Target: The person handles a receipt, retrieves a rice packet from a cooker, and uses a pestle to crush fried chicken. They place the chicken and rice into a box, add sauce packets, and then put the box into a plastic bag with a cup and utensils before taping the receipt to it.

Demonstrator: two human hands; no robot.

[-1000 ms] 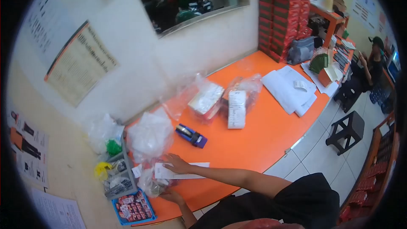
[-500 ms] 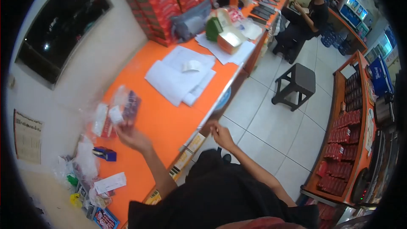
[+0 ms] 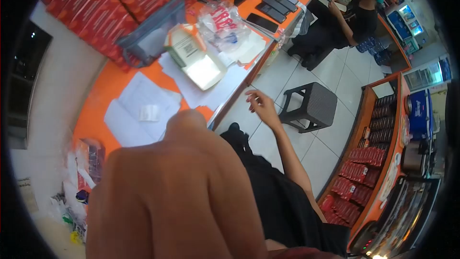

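My left hand (image 3: pixel 177 187) is raised very close to the camera and fills the lower left of the view. Its knuckles are bent, and the fingertips lie outside the picture. Behind it on the orange counter are white papers (image 3: pixel 127 115) with a small white slip (image 3: pixel 149 113) on top. My right hand (image 3: pixel 262 108) hangs over the floor beside the counter edge, fingers loosely bent and apart, with nothing in it. An opened green and white box (image 3: pixel 196 62) rests on more papers, next to a clear plastic bag (image 3: pixel 223 24) with red print.
Red boxes (image 3: pixel 110 9) are stacked by the wall, with a grey pouch (image 3: pixel 153 36) against them. Several phones (image 3: pixel 275 7) lie farther along the counter. A dark stool (image 3: pixel 314 105) stands on the tiles; beyond it sits a person (image 3: pixel 357 19). Shelves (image 3: pixel 364 172) line the right.
My left hand has risen from the wrapped packages on the counter to just before the camera. My right hand has moved slightly forward, its fingers loosened. The view has shifted toward the red boxes.
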